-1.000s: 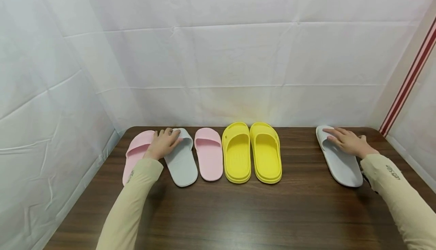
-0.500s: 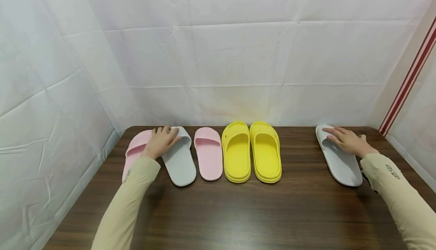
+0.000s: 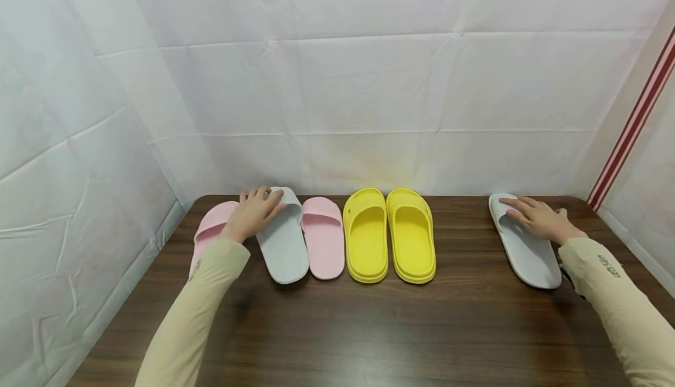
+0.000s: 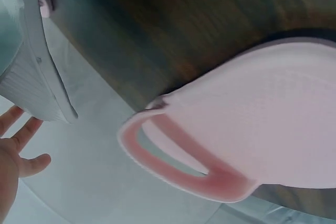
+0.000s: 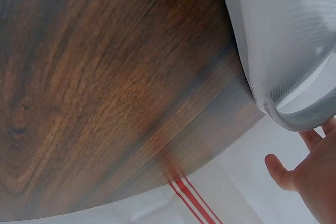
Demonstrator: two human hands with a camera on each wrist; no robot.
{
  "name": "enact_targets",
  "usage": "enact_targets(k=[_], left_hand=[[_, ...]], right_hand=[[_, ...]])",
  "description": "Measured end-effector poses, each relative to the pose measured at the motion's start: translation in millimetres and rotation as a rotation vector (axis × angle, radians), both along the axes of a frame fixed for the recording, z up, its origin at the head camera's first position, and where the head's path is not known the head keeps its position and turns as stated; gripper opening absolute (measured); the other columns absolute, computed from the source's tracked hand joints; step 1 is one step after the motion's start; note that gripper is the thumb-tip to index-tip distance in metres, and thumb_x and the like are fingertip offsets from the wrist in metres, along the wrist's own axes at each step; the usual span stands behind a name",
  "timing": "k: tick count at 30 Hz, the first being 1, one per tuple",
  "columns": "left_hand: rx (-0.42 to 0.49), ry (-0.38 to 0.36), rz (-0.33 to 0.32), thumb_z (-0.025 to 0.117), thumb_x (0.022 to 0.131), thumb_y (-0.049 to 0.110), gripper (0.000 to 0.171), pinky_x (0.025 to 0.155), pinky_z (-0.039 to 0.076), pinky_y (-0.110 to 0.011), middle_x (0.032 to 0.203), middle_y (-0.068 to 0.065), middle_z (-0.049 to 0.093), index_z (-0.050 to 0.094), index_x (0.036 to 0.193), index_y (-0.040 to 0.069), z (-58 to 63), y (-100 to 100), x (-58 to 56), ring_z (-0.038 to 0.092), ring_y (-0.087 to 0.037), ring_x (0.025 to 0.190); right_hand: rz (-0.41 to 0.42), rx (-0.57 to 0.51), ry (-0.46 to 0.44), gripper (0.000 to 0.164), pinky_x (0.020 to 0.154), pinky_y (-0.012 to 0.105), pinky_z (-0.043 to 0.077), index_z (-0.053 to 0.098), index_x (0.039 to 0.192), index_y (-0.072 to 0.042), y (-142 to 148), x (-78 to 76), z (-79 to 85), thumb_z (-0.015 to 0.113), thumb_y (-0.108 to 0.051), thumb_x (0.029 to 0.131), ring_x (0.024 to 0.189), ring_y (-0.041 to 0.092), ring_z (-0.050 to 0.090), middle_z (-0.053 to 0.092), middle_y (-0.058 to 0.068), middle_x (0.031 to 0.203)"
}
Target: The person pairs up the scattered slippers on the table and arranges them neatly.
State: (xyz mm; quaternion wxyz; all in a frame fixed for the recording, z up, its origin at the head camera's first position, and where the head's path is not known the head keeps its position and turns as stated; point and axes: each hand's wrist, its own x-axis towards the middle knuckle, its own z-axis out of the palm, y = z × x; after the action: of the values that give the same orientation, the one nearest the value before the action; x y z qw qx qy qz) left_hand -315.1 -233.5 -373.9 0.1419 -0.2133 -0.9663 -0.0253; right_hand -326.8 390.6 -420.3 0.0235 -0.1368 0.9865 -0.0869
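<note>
My left hand (image 3: 255,214) holds a light grey slipper (image 3: 285,249) by its strap. The thumb side lies at the strap's opening. A dark shadow shows beneath its heel, and its right edge overlaps a pink slipper (image 3: 324,249). In the left wrist view, the little finger stands away from the grey slipper (image 4: 39,87). At the right end, my right hand (image 3: 543,221) grips the strap of another grey slipper (image 3: 529,258), which lies on the table; its little finger sticks out. The right wrist view shows the fingers at that slipper's (image 5: 283,40) front; the thumb is hidden.
A second pink slipper (image 3: 211,228) lies left of my left hand, partly behind the sleeve. Two yellow slippers (image 3: 367,240) stand side by side mid-table. The dark wooden table (image 3: 369,334) ends at a white cloth (image 3: 369,82) hanging behind and at both sides.
The left grey slipper shifted slightly left, then rose and moved right and away with my left hand, now overlapping the pink one. My right hand and its slipper have stayed put.
</note>
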Motion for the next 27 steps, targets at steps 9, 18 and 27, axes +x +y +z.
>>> enact_targets(k=[9,18,27], left_hand=[[0.024,0.038,-0.023,0.043,0.093,0.036,0.038,0.09,0.029,-0.057,0.118,-0.022,0.049,0.048,0.122,0.013,16.6,4.8,-2.9,0.046,-0.042,0.109],[0.04,0.041,-0.035,0.041,0.093,0.038,0.042,0.092,0.029,-0.058,0.12,-0.02,0.048,0.046,0.127,0.012,32.0,14.2,-8.4,0.045,-0.041,0.112],[0.109,0.006,-0.058,0.04,0.094,0.037,0.043,0.096,0.026,-0.056,0.123,-0.019,0.047,0.044,0.129,0.013,40.9,33.5,-7.3,0.042,-0.04,0.116]], right_hand=[[0.003,0.003,0.009,0.055,0.081,0.079,0.008,0.027,0.14,-0.019,1.7,-1.7,-0.5,0.027,-0.049,0.094,0.123,0.052,0.023,0.024,0.027,0.141],[-0.007,-0.018,0.015,0.055,0.081,0.079,0.008,0.029,0.139,-0.019,1.8,-0.7,-1.1,0.028,-0.05,0.093,0.123,0.052,0.024,0.025,0.026,0.14],[-0.017,-0.02,-0.018,0.058,0.08,0.079,0.009,0.028,0.139,-0.021,0.7,-1.9,-1.1,0.025,-0.054,0.092,0.121,0.054,0.023,0.023,0.025,0.142]])
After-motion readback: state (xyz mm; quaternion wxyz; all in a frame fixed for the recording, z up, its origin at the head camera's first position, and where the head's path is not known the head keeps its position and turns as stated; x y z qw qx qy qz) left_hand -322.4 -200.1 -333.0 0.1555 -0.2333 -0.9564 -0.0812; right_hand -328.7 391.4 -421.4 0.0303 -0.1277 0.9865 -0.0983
